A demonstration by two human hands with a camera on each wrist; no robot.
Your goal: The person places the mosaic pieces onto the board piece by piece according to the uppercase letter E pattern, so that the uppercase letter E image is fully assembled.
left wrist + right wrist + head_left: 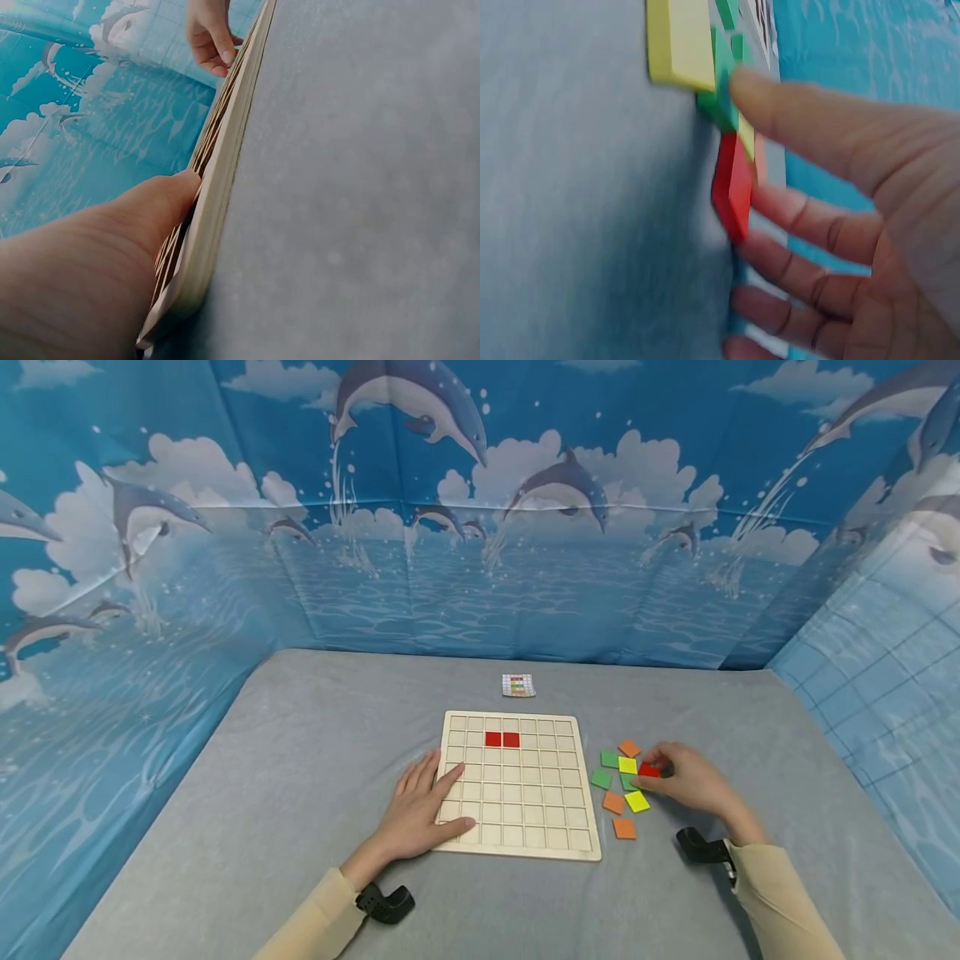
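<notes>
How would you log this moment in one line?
left hand: rests on grid board | right hand: at loose red tile, right of board | set in board: two red tiles, side by side | card: beyond board

Eleven tiles (637, 802), one board (533, 794) and one card (518, 686) show.

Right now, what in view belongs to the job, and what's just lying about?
Job, apparently:
wooden board, left hand on it
two red tiles set in it
third red tile by right hand
green tiles, yellow tiles, orange tiles
gridded card

Just around:
dolphin backdrop
grey cloth
black wrist devices
</notes>
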